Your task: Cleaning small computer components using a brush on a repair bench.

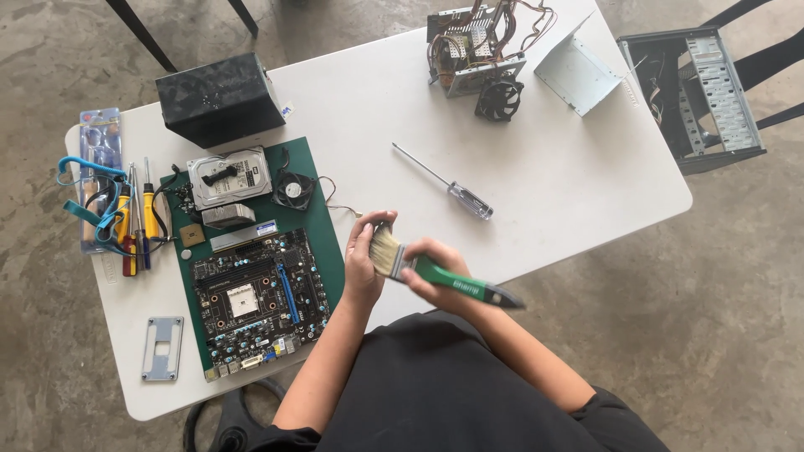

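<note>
At a white table (544, 176), a motherboard (255, 293) lies bare on its green mat (322, 251) just left of the hands — right hand (435, 276) gripping a green-handled brush (419, 268), left hand (364, 259) cupped around its bristles, brushing not begun.

One brush (435, 272), one motherboard (255, 297), one hard drive (228, 177), two loose fans (293, 190) – plus one lone screwdriver (444, 182) and one black box (219, 98).
</note>
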